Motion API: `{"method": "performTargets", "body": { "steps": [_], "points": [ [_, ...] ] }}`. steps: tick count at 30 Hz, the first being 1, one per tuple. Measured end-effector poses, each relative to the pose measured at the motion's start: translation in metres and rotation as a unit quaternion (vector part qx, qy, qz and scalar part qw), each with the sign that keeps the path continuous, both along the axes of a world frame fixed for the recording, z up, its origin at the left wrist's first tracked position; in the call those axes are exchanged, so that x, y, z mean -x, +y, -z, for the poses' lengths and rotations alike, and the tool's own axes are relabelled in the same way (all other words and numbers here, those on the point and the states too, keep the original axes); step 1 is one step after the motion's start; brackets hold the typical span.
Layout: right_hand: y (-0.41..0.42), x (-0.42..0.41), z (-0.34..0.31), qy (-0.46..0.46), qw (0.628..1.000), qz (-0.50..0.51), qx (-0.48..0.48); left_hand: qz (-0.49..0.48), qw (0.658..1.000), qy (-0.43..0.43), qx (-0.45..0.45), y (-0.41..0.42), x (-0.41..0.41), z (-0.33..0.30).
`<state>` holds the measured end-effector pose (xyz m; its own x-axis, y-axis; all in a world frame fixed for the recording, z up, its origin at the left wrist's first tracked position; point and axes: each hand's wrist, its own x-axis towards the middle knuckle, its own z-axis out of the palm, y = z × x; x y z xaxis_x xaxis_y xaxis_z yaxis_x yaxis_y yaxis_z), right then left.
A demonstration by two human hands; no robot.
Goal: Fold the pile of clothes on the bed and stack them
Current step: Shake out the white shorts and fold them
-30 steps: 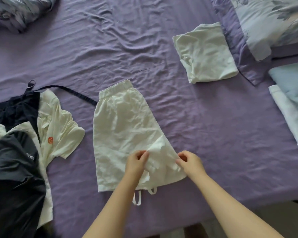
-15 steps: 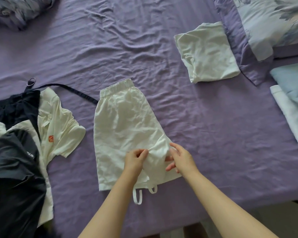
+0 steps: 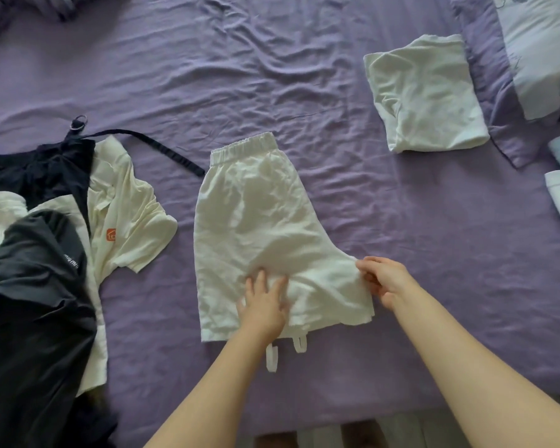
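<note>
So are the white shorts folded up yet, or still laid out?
Laid out: the white shorts lie full length, waistband to hem. Left hand presses flat; right hand pinches the hem corner.

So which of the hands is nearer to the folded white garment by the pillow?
The right hand. It pinches the shorts' right edge, below the folded white garment. The left hand lies flat on the shorts, further left.

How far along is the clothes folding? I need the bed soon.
Done: one folded white garment lies at the upper right. In hand: the white shorts lie spread out, the left hand pressing them flat while the right hand pinches their right edge; no fold is made yet. Left: the pile at the left, with a cream polo shirt, a dark grey garment and a black belted garment. Nothing is stacked yet.
</note>
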<state>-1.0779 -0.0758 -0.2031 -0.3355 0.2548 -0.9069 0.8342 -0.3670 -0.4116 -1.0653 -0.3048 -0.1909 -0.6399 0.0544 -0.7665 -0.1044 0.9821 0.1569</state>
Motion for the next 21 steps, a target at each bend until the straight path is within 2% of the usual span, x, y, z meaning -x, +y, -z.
{"method": "performTargets", "body": {
  "steps": [2, 5, 9, 13, 16, 20, 21],
  "points": [
    [0.001, -0.001, 0.005, 0.032, 0.997, -0.030, -0.058, -0.016, 1.000, 0.010, 0.013, -0.005, 0.002, 0.000],
    [-0.007, -0.006, 0.009, 0.063, 0.979, -0.128, -0.149, -0.025, 0.999, 0.041, 0.003, -0.013, 0.007, -0.001],
    [-0.015, -0.011, 0.006, 0.080, 0.966, -0.215, -0.117, -0.137, 0.974, 0.174, -0.056, -0.029, 0.009, -0.002],
    [-0.017, -0.015, 0.003, 0.079, 0.943, -0.270, -0.178, -0.228, 0.949, 0.218, 0.008, -0.051, 0.005, -0.001],
    [-0.019, -0.019, 0.004, 0.086, 0.929, -0.290, -0.212, -0.346, 0.913, 0.213, 0.029, -0.066, 0.006, -0.001],
    [-0.024, -0.024, 0.005, 0.074, 0.920, -0.277, -0.266, -0.536, 0.826, 0.169, -0.050, -0.085, 0.007, 0.005],
    [-0.027, -0.026, 0.004, 0.080, 0.922, -0.267, -0.268, -0.548, 0.820, 0.152, -0.064, -0.090, 0.006, 0.006]
  ]
}}
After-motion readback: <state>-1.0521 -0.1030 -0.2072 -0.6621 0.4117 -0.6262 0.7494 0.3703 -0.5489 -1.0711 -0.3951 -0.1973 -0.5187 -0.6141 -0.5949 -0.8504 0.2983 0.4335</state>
